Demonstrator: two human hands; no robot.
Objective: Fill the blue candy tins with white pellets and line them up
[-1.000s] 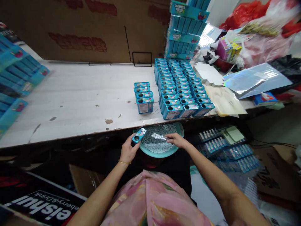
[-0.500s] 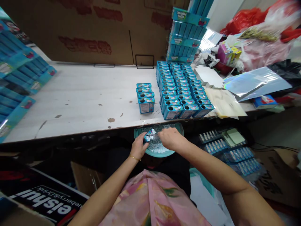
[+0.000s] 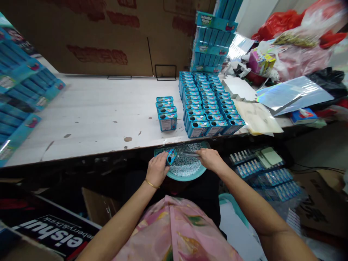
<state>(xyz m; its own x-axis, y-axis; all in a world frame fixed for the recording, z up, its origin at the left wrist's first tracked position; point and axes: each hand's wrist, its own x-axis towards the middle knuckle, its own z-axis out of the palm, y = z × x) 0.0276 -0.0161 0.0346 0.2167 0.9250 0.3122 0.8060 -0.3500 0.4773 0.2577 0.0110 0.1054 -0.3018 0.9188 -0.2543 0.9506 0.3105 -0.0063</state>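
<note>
At the basin (image 3: pixel 187 178) of pellets (image 3: pixel 187 169), the left hand (image 3: pixel 158 168) grips a tin (image 3: pixel 171 157) while the right hand (image 3: pixel 211 159) holds a scoop (image 3: pixel 191 154).

Tilted blue tin (image 3: pixel 171 157), clear scoop (image 3: pixel 189 154) beside it, white pellets (image 3: pixel 186 169) filling teal basin (image 3: pixel 187 178)

The small clear plastic scoop (image 3: pixel 189 154) has been drawn back rightward from the small blue rectangular tin (image 3: pixel 171 157) by the right hand (image 3: pixel 212 159). The white pellets heaped there half a second ago have been cleared.
</note>
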